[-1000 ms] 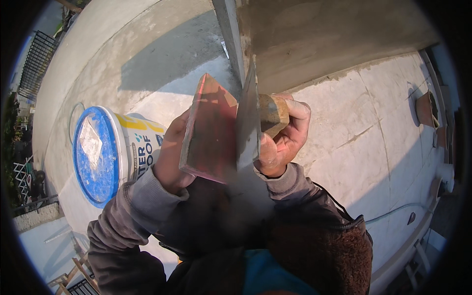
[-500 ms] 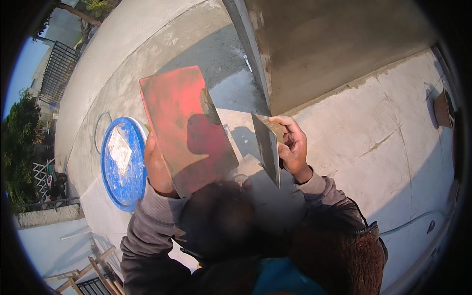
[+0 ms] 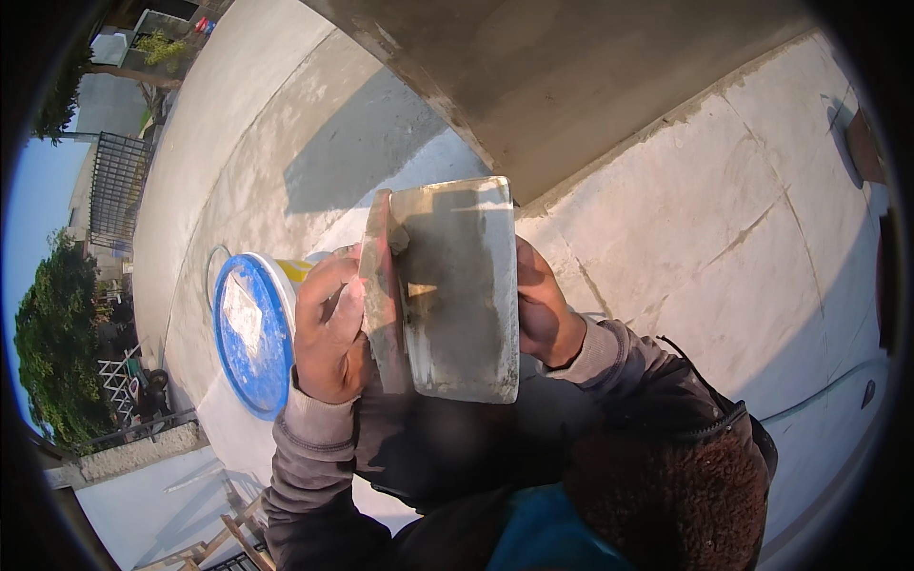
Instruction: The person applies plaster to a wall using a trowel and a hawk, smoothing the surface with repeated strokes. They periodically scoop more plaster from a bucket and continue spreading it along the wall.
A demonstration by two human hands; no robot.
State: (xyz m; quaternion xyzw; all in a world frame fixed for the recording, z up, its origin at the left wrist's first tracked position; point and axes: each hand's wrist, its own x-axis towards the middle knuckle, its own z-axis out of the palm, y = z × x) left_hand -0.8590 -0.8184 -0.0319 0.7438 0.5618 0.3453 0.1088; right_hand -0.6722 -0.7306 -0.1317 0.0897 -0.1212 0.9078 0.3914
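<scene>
My left hand (image 3: 331, 328) is closed on a red float (image 3: 382, 300), a flat rectangular plastering board now seen nearly edge-on. Grey mortar coats its side toward the right, with a small lump near the upper end. Wrapped behind a steel plastering trowel (image 3: 465, 314), my right hand (image 3: 546, 306) keeps the blade upright; its handle is hidden. The rectangular blade faces me, smeared with wet grey mortar along the middle and left. Its left edge lies against or very near the float's mortared face.
A bucket with a blue lid (image 3: 271, 371) stands left of my left hand, a white patch on the lid. Ahead rises a grey mortar-coated wall (image 3: 609, 86). A hose (image 3: 809, 395) runs along the pale surface at right. Wooden pieces (image 3: 238, 538) lie lower left.
The float has turned from showing its red face to edge-on. The trowel has swung so its flat blade faces me, and both tools have come together. The view has shifted slightly.
</scene>
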